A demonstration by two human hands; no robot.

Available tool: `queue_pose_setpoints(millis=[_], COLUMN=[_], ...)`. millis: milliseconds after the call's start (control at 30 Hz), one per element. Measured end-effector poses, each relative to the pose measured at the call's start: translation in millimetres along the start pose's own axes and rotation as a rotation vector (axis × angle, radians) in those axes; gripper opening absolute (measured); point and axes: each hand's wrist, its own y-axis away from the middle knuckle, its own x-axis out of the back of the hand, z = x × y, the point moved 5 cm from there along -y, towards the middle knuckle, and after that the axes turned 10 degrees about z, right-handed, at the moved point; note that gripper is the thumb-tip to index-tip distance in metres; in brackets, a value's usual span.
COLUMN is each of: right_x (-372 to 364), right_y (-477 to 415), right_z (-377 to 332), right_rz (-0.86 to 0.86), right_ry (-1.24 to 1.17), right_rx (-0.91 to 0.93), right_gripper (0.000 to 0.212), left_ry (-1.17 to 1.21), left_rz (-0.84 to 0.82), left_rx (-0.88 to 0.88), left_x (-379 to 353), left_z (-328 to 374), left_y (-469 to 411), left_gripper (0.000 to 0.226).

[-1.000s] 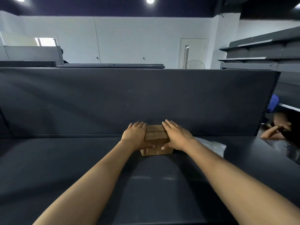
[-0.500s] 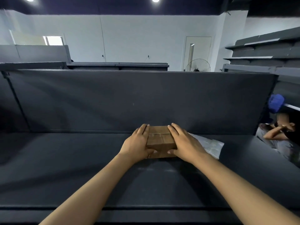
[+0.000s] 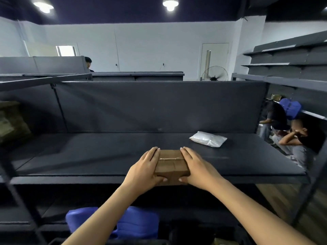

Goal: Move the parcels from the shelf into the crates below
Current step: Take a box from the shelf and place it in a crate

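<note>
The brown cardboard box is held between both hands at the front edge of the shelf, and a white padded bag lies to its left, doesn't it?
Not quite. In the head view the white padded bag lies to the right of the brown cardboard box, farther back on the shelf. The left hand and right hand do hold the box at the front edge.

Bare shelf [image 3: 88, 156] all round, only white pouch [image 3: 208, 138] back right.

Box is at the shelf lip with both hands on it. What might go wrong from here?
1. The cardboard box is pinched only by its sides between the left hand and right hand; past the shelf edge it might slip.
2. The blue crate sits below and left, partly hidden by the forearms, so the drop may miss.
3. The white bag remains, easily forgotten.
</note>
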Motion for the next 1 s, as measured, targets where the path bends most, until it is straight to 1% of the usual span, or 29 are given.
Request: queue_pose_setpoints(millis=[233, 300, 367, 400, 467, 500, 567, 600, 633, 667, 700, 767, 867, 933, 1000], right_x=[-3.2, -6.6, -8.5, -9.3, -7.2, -5.7, 0.6, 4.0, 5.8, 7.3, 8.1, 10.4, 10.2, 10.6, 10.6], right_y=[100.4, 131.6, 160.1, 173.8, 197.0, 206.1, 222.3, 229.2, 235.3, 240.7, 245.2, 250.0, 251.7, 253.6, 255.2], right_z=[-56.3, -72.4, -89.0, -96.6, -112.1, -118.6, -132.5, -139.6, -145.9, -151.2, -154.7, -155.9, -150.2, -145.0, -139.8], right_rz=[0.026, 0.056, 0.138, 0.197, 0.299, 0.344, 0.442, 0.469, 0.487, 0.502, 0.511, 0.502, 0.396, 0.300, 0.173], right_ry=[-0.036, -0.065, -0.028, 0.004, 0.059, 0.101, 0.160, 0.163, 0.168, 0.190, 0.212, 0.172, 0.061, -0.052, -0.353], right_rx=[-0.019, -0.031, 0.011, 0.041, 0.102, 0.140, 0.233, 0.267, 0.300, 0.330, 0.349, 0.349, 0.305, 0.191, -0.036], right_gripper=[0.105, 0.104, 0.103, 0.103, 0.098, 0.093, 0.085, 0.084, 0.083, 0.081, 0.080, 0.082, 0.087, 0.094, 0.102], left_ry=[0.123, 0.247, 0.435, 0.543, 0.807, 0.958, 1.209, 1.319, 1.412, 1.486, 1.538, 1.536, 1.513, 1.477, 1.397], left_rz=[0.004, 0.031, 0.074, 0.071, 0.016, -0.020, -0.103, -0.159, -0.214, -0.240, -0.230, -0.150, -0.008, 0.076, 0.150], left_rx=[0.019, 0.031, 0.108, 0.206, 0.521, 0.693, 0.978, 1.097, 1.190, 1.241, 1.264, 1.282, 1.242, 1.188, 1.133], left_x=[12.3, 12.2, 13.3, 10.4, 5.7, 2.2, 2.7, 4.0, 4.7, 4.3, 5.7, 9.5, 22.3, 34.8, 44.9], left_z=[2.7, 0.7, -2.4, -7.5, -14.2, -15.0, -8.6, -5.2, -2.8, -1.8, -0.6, 0.8, 6.6, 12.2, 16.7], left_y=[109.2, 141.8, 173.9, 190.5, 222.2, 236.5, 256.7, 262.5, 267.4, 270.4, 271.2, 273.0, 272.5, 271.2, 272.1], left_gripper=[0.101, 0.103, 0.106, 0.106, 0.096, 0.086, 0.062, 0.058, 0.059, 0.061, 0.063, 0.061, 0.044, 0.035, 0.031])
